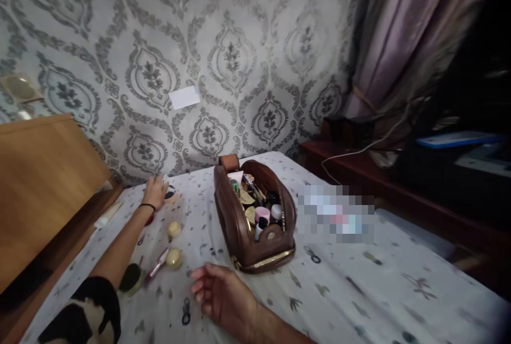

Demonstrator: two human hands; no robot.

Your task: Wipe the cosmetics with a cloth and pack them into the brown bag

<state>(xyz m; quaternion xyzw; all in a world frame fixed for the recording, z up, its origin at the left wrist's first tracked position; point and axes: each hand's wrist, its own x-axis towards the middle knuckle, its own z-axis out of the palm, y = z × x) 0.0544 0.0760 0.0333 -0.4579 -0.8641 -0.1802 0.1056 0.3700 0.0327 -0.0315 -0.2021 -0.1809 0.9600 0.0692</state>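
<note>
At the far left of the patterned white cloth, my left hand (155,193) reaches out palm down, fingers extended and a little apart. It is beside a round black-and-white item (170,193); a small red item (149,219) shows by the wrist. My right hand (223,293) is palm up with loosely bent fingers and nothing in it, in front of a brown toiletry bag (255,256). The bag stands unzipped, holding several jars, tubes and brushes. Between my arms lie a cream ball-shaped item (174,258), a similar one (174,229), a lip gloss tube (157,267) and a dark round pot (131,279).
A white tube (107,215) lies at the left cloth edge, next to a wooden panel (48,184). Right of the bag is a pixelated patch. A dark red piece of furniture (343,165) with a white cable (363,151) stands at the right, and a patterned wall is behind.
</note>
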